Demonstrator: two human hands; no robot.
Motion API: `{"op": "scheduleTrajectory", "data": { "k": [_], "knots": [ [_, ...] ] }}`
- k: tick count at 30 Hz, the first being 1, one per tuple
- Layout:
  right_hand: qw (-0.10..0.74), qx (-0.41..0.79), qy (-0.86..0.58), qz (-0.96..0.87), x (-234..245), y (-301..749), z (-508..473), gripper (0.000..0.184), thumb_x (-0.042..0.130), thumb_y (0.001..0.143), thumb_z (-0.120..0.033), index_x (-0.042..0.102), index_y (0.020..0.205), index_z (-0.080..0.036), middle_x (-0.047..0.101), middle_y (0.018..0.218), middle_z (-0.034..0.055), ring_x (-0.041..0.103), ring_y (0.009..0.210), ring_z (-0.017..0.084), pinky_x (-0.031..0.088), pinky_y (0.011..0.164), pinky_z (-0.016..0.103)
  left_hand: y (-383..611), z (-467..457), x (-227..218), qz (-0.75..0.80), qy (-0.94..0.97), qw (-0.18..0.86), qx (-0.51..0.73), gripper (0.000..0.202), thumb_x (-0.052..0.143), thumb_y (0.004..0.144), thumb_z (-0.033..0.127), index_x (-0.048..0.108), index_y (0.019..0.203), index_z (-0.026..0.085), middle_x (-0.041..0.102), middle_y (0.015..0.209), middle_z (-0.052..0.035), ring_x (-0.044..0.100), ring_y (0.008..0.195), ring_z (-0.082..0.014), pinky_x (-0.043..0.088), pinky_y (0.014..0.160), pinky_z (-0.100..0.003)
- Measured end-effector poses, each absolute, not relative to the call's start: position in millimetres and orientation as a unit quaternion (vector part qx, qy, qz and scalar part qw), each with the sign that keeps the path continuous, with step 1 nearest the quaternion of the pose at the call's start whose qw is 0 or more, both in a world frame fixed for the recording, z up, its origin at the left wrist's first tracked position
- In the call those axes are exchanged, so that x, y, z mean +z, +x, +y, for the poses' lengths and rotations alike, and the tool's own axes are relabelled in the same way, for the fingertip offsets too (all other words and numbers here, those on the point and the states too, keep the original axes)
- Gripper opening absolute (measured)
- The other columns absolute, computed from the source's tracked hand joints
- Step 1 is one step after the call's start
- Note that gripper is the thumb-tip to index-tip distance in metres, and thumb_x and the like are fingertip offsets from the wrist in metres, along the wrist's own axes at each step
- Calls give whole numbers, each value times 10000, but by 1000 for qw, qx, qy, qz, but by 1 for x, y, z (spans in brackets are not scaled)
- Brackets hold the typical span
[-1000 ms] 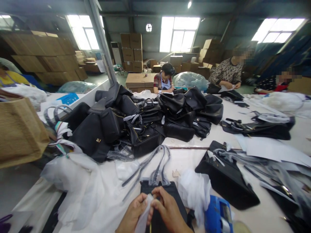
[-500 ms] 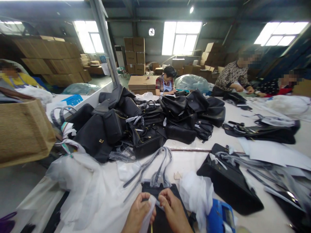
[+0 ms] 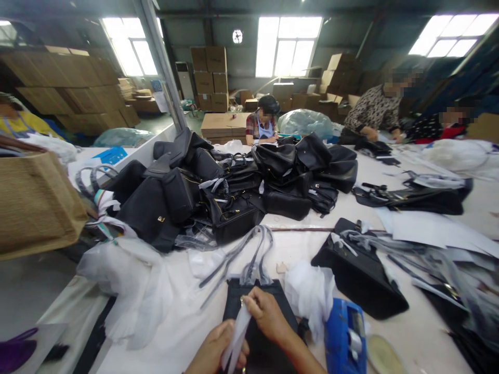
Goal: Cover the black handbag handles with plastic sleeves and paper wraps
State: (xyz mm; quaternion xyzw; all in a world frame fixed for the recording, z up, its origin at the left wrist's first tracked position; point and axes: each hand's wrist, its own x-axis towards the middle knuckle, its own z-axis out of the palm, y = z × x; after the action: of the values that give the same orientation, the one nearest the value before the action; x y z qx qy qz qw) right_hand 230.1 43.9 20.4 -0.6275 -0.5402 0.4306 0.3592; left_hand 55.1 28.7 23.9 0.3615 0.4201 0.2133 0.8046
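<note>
Beyond the fingers (image 3: 256,305), handbag straps (image 3: 268,244) are already plastic-sleeved; left hand (image 3: 218,343) and right hand (image 3: 268,315) pinch a loose-ended white strip (image 3: 239,330).

Stacked cardboard boxes (image 3: 210,80) stand left of a bright window (image 3: 289,48), a burlap bag (image 3: 37,202) much nearer.

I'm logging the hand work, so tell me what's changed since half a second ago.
The left hand has drawn back toward the wearer; the right hand has shifted left and now sits farther out. Both grip the white strip, which now stretches between them. The black bag beneath, the blue object and the pile of bags stayed put.
</note>
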Motion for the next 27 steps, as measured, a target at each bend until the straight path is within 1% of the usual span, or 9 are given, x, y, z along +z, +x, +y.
{"op": "scheduleTrajectory", "data": {
  "k": [3,6,8,10,14,16,19,23,27],
  "knots": [
    [392,509,-606,-469,12,219,35,386,426,898,-549,544,829,-188,509,590,-51,486,485,108,374,471,211,51,26,25,434,305,812,242,507,558,776,636,594,868,138,671,680,-59,577,507,-125,413,499,-234],
    [418,523,-614,-418,3,204,14,447,339,918,-576,542,1053,-201,635,790,20,613,678,165,484,571,254,52,27,26,447,251,817,266,484,651,723,603,607,854,139,670,688,-57,582,528,-134,423,505,-241],
    [422,509,-630,-408,-3,191,-2,459,335,915,-585,546,1087,-215,665,924,57,642,794,193,518,656,291,53,27,26,445,232,820,274,473,692,697,577,622,845,133,674,701,-64,584,539,-145,439,520,-260],
    [433,495,-629,-414,-10,179,-14,455,346,911,-583,543,1101,-220,672,994,76,652,867,210,525,749,321,54,27,26,444,222,819,287,467,708,685,563,640,848,131,681,713,-72,597,565,-162,456,546,-279],
    [431,484,-624,-437,-23,164,-17,405,333,932,-529,491,1153,-228,656,1124,100,637,1022,215,500,871,328,56,24,27,458,229,788,341,456,731,661,548,678,862,142,706,776,-89,640,727,-227,490,673,-325],
    [408,479,-628,-459,-29,161,-14,354,332,942,-477,472,1157,-233,656,1140,101,630,1058,211,498,874,315,57,23,28,474,239,767,361,461,752,631,543,693,856,145,716,795,-97,642,798,-259,491,757,-357],
    [387,437,-655,-479,-34,157,-11,281,350,936,-391,469,1137,-235,681,1094,98,654,1021,222,510,834,309,58,22,27,485,251,755,363,455,766,609,533,700,830,142,720,768,-99,644,829,-284,489,806,-379],
    [371,341,-705,-499,-31,149,-11,258,350,918,-283,473,1137,-222,689,1077,114,677,962,254,515,791,333,58,26,24,463,259,774,347,422,762,641,492,697,837,123,714,723,-90,654,793,-271,501,773,-370],
    [361,278,-699,-551,-24,146,-11,294,344,905,-237,466,1170,-199,699,1026,130,690,913,260,522,772,334,57,30,20,461,231,793,324,409,795,606,467,702,790,114,705,678,-83,661,747,-262,504,720,-352]
  ]
}}
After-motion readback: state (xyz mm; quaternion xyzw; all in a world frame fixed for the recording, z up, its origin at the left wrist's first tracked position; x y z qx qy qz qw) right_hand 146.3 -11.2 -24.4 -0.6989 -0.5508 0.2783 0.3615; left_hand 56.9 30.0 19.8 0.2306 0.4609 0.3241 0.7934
